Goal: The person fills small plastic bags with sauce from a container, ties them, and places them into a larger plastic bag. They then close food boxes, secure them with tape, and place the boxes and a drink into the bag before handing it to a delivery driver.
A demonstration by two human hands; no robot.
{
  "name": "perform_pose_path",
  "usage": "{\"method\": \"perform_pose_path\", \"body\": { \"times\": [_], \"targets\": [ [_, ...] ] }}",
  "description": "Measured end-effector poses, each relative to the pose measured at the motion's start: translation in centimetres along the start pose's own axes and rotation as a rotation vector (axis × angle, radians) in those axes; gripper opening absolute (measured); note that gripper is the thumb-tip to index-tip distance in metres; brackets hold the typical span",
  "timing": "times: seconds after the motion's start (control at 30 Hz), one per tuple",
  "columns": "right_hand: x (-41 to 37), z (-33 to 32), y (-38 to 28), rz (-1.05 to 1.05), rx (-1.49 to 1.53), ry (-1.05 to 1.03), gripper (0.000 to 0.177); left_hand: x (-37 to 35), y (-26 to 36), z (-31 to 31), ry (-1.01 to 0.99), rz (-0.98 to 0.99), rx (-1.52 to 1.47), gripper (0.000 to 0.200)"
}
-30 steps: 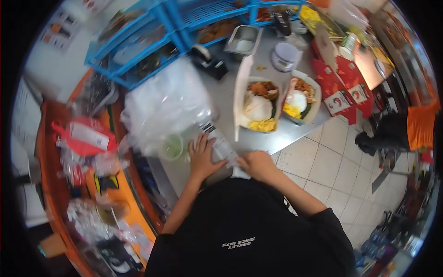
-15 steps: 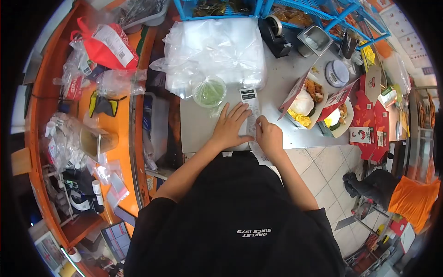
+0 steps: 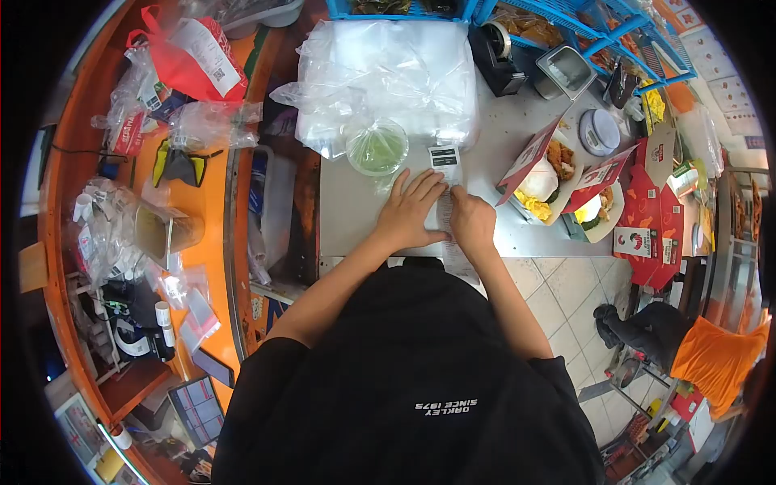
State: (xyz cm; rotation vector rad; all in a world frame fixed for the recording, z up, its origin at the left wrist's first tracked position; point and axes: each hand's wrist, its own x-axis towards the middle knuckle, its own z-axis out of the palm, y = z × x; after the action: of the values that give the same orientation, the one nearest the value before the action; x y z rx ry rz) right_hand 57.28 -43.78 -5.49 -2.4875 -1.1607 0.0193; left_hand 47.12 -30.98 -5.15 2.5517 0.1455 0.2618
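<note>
A long printed paper receipt [image 3: 445, 167] lies on the metal counter, running down past its front edge. My left hand [image 3: 411, 212] is flat with fingers spread, its fingertips and thumb resting on the receipt's left side. Closed against the right edge of the same receipt is my right hand [image 3: 472, 218]; its thumb and finger appear to pinch the paper, though the grip is partly hidden. Just beyond my left hand stands a clear plastic cup of green contents [image 3: 377, 148]. A thick stack of clear plastic bags [image 3: 396, 73] lies behind the cup.
Two open food boxes [image 3: 540, 174] with rice and toppings stand right, beside folded red cartons [image 3: 647, 214]. A tape dispenser [image 3: 501, 65], metal container [image 3: 563, 71] and round white scale [image 3: 599, 132] sit behind. Blue baskets [image 3: 566, 24] line the back. A person in orange [image 3: 715, 364] is at lower right.
The camera view has shifted slightly, moving the counter items up and right in the picture. My right hand has slid a little farther up along the receipt; my left hand stays flat.
</note>
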Motion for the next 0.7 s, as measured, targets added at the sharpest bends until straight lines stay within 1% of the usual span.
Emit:
{"method": "perform_pose_path", "body": {
  "times": [0.1,0.17,0.2,0.23,0.3,0.33,0.37,0.43,0.5,0.57,0.6,0.7],
  "targets": [
    [-0.2,0.2,-0.6,-0.05,0.0,0.048,0.014,-0.1,-0.1,0.0,-0.021,-0.004,0.01,0.089],
    [-0.5,0.0,-1.1,-0.154,-0.027,-0.072,0.011,-0.1,-0.3,-0.1,-0.024,0.01,0.037,0.089],
    [-0.4,-0.4,-0.9,-0.154,0.02,0.003,0.012,-0.1,-0.2,0.0,-0.022,0.009,0.036,0.089],
    [-0.4,-0.5,-0.3,-0.156,0.019,0.001,0.012,-0.1,-0.2,0.0,-0.011,0.0,0.006,0.089],
    [-0.3,-0.6,0.6,-0.058,-0.009,0.023,0.012,-0.2,-0.1,0.1,0.0,-0.011,-0.026,0.089],
    [-0.5,-0.3,0.7,-0.049,-0.007,0.024,0.011,-0.2,-0.1,0.1,0.002,-0.01,-0.019,0.089],
    [-0.6,-0.4,0.2,-0.049,-0.009,0.022,0.011,-0.1,-0.1,0.1,0.004,-0.008,-0.012,0.089],
    [-1.2,-0.4,-1.2,-0.125,-0.027,-0.041,0.005,-0.2,-0.1,0.0,-0.018,-0.01,0.017,0.089],
    [-1.2,-0.5,-0.9,-0.121,0.006,-0.014,0.007,-0.1,-0.1,0.0,-0.037,-0.01,0.05,0.089],
    [-0.9,-0.8,0.2,-0.024,-0.02,0.04,0.01,-0.1,0.0,0.1,-0.002,-0.017,-0.016,0.088],
    [-0.9,-0.9,0.4,-0.015,0.013,0.077,0.012,-0.2,0.0,0.1,-0.002,-0.018,-0.017,0.088],
    [-1.1,-0.9,0.4,0.016,0.002,0.036,0.011,-0.1,0.0,0.1,0.004,-0.011,-0.018,0.088]
  ]
}}
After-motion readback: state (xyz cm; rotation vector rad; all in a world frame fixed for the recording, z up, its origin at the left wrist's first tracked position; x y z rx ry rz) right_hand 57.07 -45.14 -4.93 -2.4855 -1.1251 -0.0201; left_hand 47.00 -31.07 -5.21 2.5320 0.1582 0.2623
